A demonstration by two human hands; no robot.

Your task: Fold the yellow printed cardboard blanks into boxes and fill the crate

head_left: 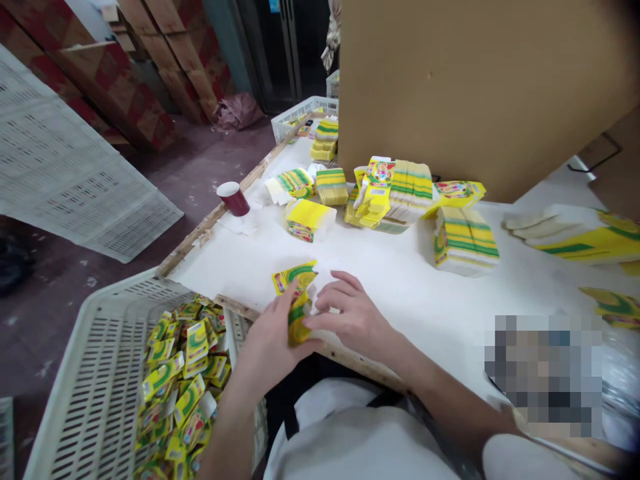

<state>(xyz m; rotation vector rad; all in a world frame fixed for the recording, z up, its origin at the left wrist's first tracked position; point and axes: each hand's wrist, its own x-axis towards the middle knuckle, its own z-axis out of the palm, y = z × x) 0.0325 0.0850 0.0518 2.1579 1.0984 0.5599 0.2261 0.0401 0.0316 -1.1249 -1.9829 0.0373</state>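
Narrow dark bands (291,423) lie on a whitish top (350,433) with a pale sleeve (520,457).

This looks like a workshop where things get packed. Big brown boxes (185,53) are piled up at the upper left. A big white basket with holes (75,393) at the lower left is full of little yellow packs (190,393). Neat yellow stacks (467,237) sit on a long white table (380,287) in the middle.
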